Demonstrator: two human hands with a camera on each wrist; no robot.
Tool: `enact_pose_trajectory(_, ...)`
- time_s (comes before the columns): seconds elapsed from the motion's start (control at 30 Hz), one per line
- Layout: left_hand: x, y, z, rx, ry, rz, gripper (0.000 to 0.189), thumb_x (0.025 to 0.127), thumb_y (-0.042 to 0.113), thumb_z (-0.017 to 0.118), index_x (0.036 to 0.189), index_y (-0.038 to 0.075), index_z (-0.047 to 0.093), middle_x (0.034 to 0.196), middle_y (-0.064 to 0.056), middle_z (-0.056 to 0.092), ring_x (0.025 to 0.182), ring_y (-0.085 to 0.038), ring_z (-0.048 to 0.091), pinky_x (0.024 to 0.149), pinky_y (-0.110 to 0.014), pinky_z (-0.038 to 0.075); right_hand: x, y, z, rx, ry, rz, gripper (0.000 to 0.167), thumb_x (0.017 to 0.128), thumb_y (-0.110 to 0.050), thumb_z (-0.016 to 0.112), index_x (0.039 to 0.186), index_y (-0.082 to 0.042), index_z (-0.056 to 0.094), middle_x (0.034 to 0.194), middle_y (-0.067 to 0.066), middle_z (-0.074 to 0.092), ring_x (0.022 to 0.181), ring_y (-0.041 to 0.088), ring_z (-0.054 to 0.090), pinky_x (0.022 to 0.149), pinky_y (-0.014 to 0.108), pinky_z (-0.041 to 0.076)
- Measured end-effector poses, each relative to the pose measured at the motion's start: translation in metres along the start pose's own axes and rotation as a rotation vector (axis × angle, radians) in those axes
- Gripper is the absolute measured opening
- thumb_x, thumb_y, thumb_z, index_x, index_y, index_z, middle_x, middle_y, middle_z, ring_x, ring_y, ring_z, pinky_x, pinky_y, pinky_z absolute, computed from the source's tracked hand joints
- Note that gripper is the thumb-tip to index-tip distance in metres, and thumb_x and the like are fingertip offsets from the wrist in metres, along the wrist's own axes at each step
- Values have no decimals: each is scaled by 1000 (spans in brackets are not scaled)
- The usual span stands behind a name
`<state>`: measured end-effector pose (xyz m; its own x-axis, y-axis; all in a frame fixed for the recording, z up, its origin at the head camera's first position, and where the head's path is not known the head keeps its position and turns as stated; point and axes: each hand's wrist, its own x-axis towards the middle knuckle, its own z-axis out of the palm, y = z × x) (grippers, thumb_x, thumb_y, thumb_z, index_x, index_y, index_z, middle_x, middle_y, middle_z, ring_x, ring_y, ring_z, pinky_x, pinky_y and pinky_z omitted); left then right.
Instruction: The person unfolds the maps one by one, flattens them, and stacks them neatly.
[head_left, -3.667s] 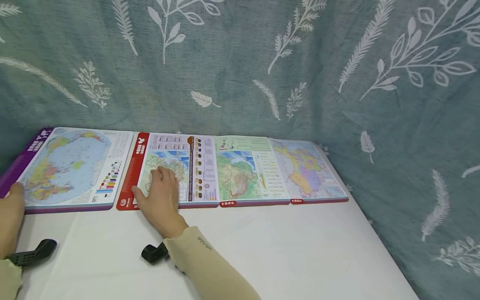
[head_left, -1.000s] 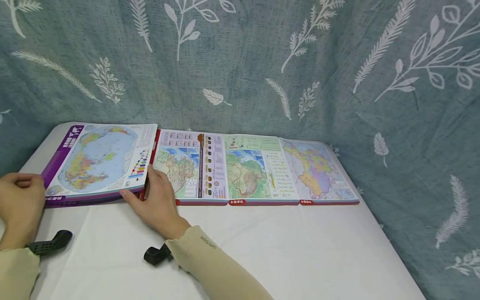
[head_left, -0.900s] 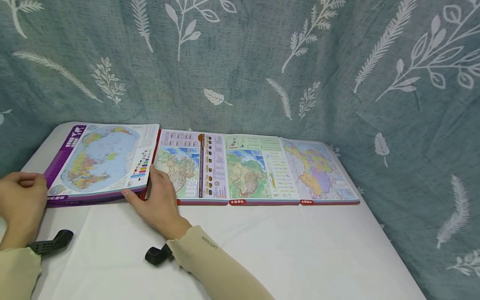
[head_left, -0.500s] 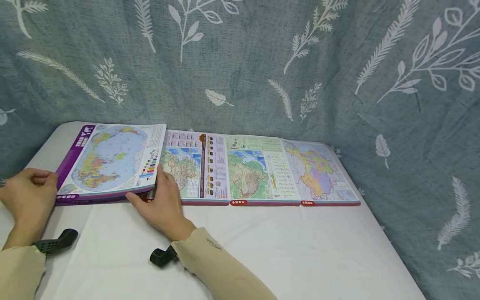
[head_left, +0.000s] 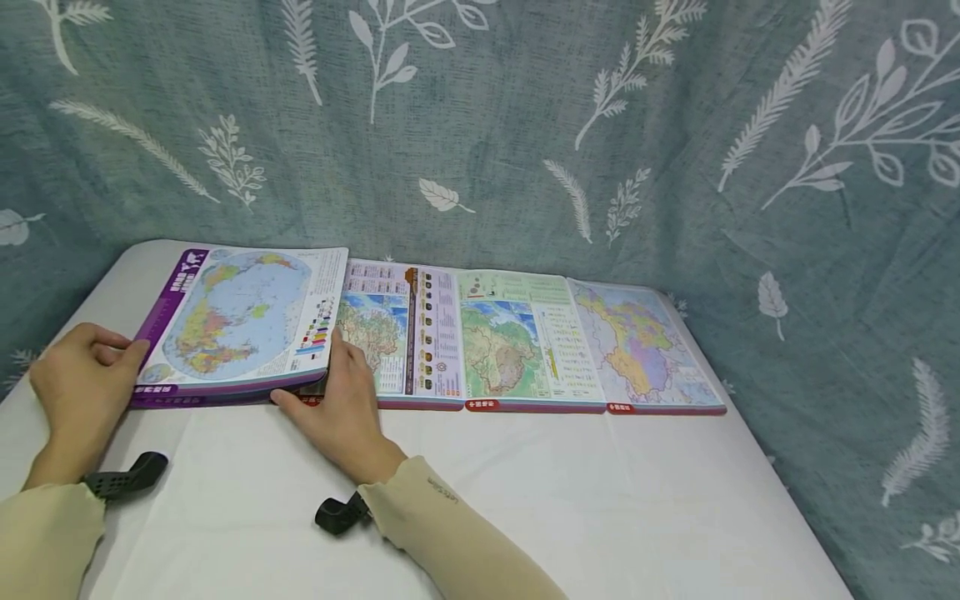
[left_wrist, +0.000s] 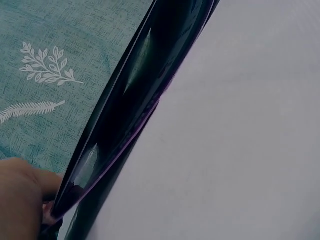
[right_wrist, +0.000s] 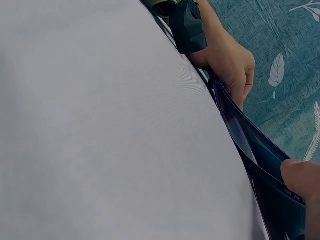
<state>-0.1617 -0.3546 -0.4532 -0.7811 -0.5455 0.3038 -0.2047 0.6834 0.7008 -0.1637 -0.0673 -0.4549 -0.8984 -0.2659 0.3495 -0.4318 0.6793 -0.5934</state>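
Note:
A folded, laminated world map [head_left: 236, 321] with a purple left strip lies at the table's left, its folded layers bowing apart at the near edge in both wrist views. My left hand [head_left: 90, 383] pinches its left edge near the front corner, thumb on the purple strip. At the map's near right corner, my right hand [head_left: 341, 408] grips the edge; its thumb [right_wrist: 297, 175] lies over a layer in the right wrist view. Under the world map's right side runs a long unfolded map [head_left: 510, 342] with several panels. Its red left strip is mostly hidden.
A white-covered table [head_left: 525, 500] carries both maps. Behind it and along its right side hangs a green curtain [head_left: 495, 125] with white leaf prints. Black wrist camera mounts [head_left: 131, 477] stick out from both sleeves.
The world map, earlier left of the red strip, has slid right over it with both hands. My right hand has shifted from the unfolded map to the world map's corner.

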Motion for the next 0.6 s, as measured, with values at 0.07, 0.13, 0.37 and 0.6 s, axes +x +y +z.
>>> enact_pose_trajectory(0.07, 0, 0, 0, -19, -5, 15, 28, 97, 18, 70, 104, -9, 65, 54, 21, 42, 65, 0, 38, 90, -48, 30, -1, 1, -2, 1, -11, 10, 107, 89, -52, 81, 165, -2, 25, 156, 13, 50, 145, 22, 47, 118, 35, 41)
enact_pose_trajectory(0.13, -1, -1, 1, -37, -10, 21, 28, 96, 18, 71, 104, -8, 65, 53, 27, 39, 65, 3, 35, 98, -53, 29, -2, 2, -4, 1, -17, 14, 106, 90, -52, 81, 165, -3, 25, 156, 13, 50, 145, 22, 47, 118, 34, 42)
enact_pose_trajectory(0.37, -4, 2, 6, -37, -29, 59, 28, 95, 15, 71, 105, -9, 63, 64, -17, 61, 77, -32, 50, 102, -58, 27, -5, 8, -9, 29, -1, 4, 106, 89, -48, 83, 166, -4, 24, 153, 11, 53, 143, 21, 49, 117, 34, 43)
enact_pose_trajectory(0.6, -8, 8, 7, -63, -54, 57, 27, 94, 19, 72, 103, -5, 65, 53, 20, 47, 69, 1, 40, 90, -44, 30, -9, 17, -16, 41, 6, 2, 105, 89, -49, 83, 166, -7, 26, 149, 10, 56, 139, 21, 51, 113, 36, 45)
